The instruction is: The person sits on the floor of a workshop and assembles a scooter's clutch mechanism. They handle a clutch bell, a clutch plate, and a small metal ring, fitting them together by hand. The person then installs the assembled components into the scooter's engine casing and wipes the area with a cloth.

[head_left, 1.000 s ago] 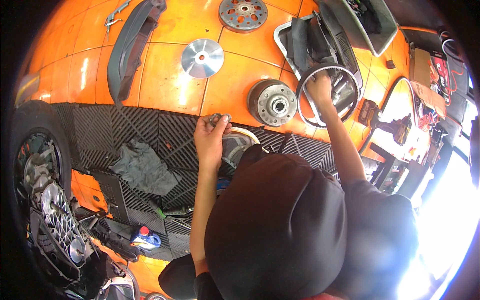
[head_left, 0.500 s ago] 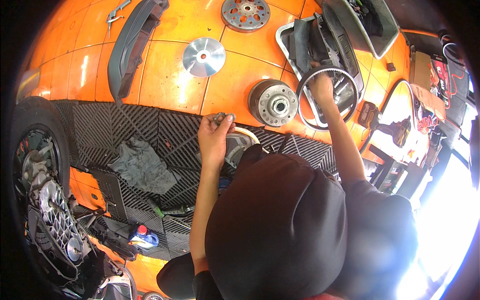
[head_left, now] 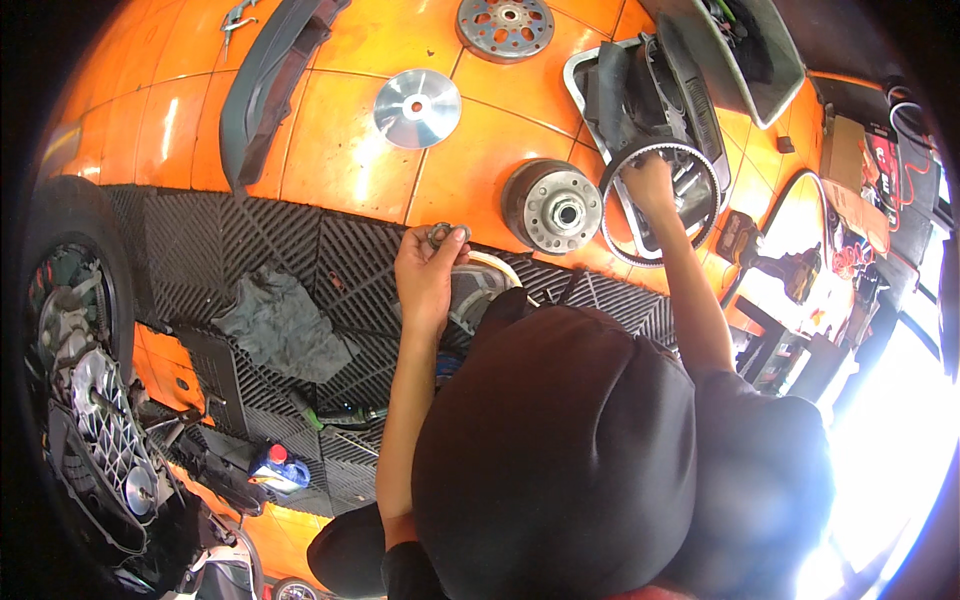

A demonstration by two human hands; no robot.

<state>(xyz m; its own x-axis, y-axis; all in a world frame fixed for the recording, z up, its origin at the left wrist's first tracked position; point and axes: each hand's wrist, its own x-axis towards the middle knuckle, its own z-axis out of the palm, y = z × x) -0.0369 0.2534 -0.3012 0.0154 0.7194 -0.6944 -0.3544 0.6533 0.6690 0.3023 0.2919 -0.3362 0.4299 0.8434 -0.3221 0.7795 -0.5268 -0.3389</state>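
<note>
My left hand [head_left: 427, 270] is closed in a pinch on a small metal ring [head_left: 447, 234], held over the edge where the orange tiles meet the black mat. Through the loop of a toothed drive belt [head_left: 612, 222], my right hand [head_left: 650, 185] reaches down into a metal tray [head_left: 577, 85]. Its fingers are hidden among dark parts there. Left of the belt sits a round pulley assembly [head_left: 553, 207] with a central nut. A shiny pulley disc [head_left: 440, 112] lies on the tiles, and a perforated clutch bell [head_left: 506, 27] rests farther back.
A grey bin [head_left: 770, 80] stands behind the tray. To the right lies a cordless impact driver [head_left: 775, 252]. A grey rag [head_left: 285, 325] and a blue bottle [head_left: 283, 474] are on the left, near a wheel and opened engine case [head_left: 110, 410]. A long dark plastic panel [head_left: 262, 90] lies far left.
The view has shifted slightly, so the floor parts appear a little to the right. My left hand still pinches the ring, and my right hand stays inside the tray.
</note>
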